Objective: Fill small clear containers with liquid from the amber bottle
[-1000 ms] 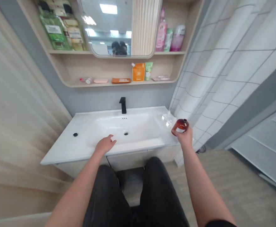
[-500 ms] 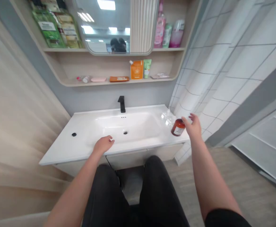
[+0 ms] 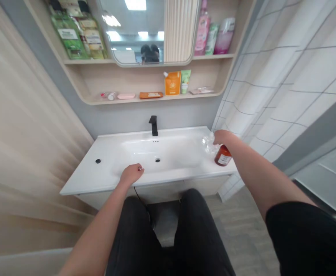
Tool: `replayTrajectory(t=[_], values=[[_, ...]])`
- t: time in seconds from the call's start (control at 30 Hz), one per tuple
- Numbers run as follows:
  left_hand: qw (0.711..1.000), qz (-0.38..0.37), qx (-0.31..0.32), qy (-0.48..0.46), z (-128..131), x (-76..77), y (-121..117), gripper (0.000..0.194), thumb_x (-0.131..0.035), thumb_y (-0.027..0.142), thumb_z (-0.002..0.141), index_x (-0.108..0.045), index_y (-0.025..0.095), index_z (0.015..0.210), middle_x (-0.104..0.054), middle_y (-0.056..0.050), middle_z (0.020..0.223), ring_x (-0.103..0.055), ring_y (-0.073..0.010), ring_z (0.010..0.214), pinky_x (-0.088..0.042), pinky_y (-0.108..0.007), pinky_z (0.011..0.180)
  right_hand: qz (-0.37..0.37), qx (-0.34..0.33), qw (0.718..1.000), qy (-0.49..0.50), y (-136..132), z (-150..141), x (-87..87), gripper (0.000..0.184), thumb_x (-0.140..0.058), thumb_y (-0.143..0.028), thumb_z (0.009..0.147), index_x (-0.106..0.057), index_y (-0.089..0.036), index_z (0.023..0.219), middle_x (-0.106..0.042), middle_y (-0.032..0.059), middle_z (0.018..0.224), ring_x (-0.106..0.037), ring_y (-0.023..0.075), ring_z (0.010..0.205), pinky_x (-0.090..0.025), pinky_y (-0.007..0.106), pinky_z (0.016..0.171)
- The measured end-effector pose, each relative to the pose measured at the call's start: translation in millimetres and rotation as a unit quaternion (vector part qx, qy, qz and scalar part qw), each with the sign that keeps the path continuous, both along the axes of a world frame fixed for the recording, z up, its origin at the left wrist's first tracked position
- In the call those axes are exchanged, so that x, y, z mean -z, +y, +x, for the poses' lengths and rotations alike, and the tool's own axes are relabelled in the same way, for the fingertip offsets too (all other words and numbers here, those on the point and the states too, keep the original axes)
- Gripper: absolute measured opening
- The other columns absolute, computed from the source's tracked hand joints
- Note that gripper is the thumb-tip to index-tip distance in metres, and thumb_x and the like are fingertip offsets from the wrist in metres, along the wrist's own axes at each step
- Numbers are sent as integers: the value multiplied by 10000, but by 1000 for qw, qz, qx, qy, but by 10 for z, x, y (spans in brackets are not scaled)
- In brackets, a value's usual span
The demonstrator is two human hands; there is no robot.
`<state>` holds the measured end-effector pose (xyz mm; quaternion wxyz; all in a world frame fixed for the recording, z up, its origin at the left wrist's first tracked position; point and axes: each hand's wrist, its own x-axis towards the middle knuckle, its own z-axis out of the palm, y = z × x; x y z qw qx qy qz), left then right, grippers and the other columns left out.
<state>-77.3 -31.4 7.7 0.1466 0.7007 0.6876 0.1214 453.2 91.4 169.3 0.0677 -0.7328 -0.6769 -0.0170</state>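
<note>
My left hand [image 3: 132, 174] hovers over the front rim of the white sink [image 3: 119, 180], its fingers curled in and nothing visible in them. At the right end of the counter, my right hand [image 3: 223, 137] reaches past an amber bottle [image 3: 223, 156] with a white label. Its fingertips are at the upper right side of a clear bottle with a white pump [image 3: 207, 145]. They are partly hidden, and I cannot tell whether they grip it. The amber bottle stands upright beneath my right wrist, which covers its top.
A black faucet [image 3: 154, 125] rises behind the basin. Above, a wall cabinet holds green bottles [image 3: 70, 38], pink bottles [image 3: 202, 32], an orange pouch [image 3: 172, 83] and a green tube [image 3: 185, 81]. A tiled wall [image 3: 271, 111] borders the right side; a pleated curtain [image 3: 27, 126] hangs left.
My right hand has moved from the top of the amber bottle to the clear pump bottle behind it. The left hand's fingers have curled further. The view has shifted slightly.
</note>
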Motion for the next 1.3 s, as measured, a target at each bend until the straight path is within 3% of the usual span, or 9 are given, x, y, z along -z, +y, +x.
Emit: replayTrajectory(t=[0.1,0.3,0.4,0.5,0.63,0.83,0.93,1.07,1.3], values=[[1000,-7,-7,-4,19,-27,4,291,-629,450,958,-818,262,1074,-841,-145,1176,-771,-372,1131,-551,-425,926,-107,-17,986,-126,-17,-231,-158,292,-865,-287,825,-853,-78,1028,-810,266,1095,-785,363,1083,-618,443,939],[996,7,9,-89,12,-24,19,364,-725,444,930,-782,263,1241,-831,-112,1196,-770,-333,1123,-557,-422,993,-21,-113,989,-94,-321,-1105,-411,255,-824,-207,867,-851,-63,1075,-793,287,1108,-754,422,1187,-565,539,1072],[977,44,46,-202,104,-32,30,508,-782,412,895,-716,262,1376,-768,-122,1379,-731,-313,1248,-552,-427,1071,-7,-209,977,-38,-595,-1677,-299,176,-836,-196,857,-863,-95,998,-813,236,1055,-766,405,1143,-559,513,1087],[932,53,92,-346,298,-57,53,861,-907,397,777,-568,281,1560,-619,-154,1600,-689,-312,1331,-574,-435,1068,-30,-300,953,-37,-830,-2233,-95,168,-797,-257,904,-877,-145,1001,-833,172,1021,-773,375,1085,-582,453,1020],[886,33,144,-440,515,-35,110,1034,-1039,364,594,-564,238,1503,-717,-146,1415,-735,-293,1155,-599,-453,1015,-48,-399,915,25,-940,-2693,212,242,-737,-215,943,-858,-127,1132,-833,181,1101,-773,342,1079,-564,393,972],[851,78,76,-513,578,106,207,853,-1040,349,549,-594,225,1265,-744,-59,1180,-722,-247,1065,-575,-438,1016,-8,-361,874,324,-814,-2684,855,466,-826,-286,911,-742,-187,1358,-757,134,1290,-717,248,1065,-564,393,1003],[843,82,69,-527,618,129,246,894,-1032,314,511,-582,223,1277,-734,-67,1184,-709,-267,1101,-552,-459,1054,-77,-318,800,503,-794,-2622,1192,750,-960,-397,753,-673,-225,1424,-740,113,1333,-707,248,1074,-584,398,986],[831,48,92,-546,677,115,306,845,-956,260,562,-599,231,1327,-713,-96,1266,-681,-316,1201,-540,-487,1083,-91,-292,726,616,-774,-2575,1492,790,-996,-456,631,-672,-208,1308,-758,82,1221,-698,257,1069,-567,403,1002],[801,71,83,-588,737,86,306,571,-793,434,844,-706,261,1380,-659,-120,1545,-566,-350,1480,-406,-532,1273,-44,-235,783,574,-711,-2499,1752,769,-1013,-467,550,-666,-246,1200,-726,19,1086,-652,226,939,-551,384,910]])
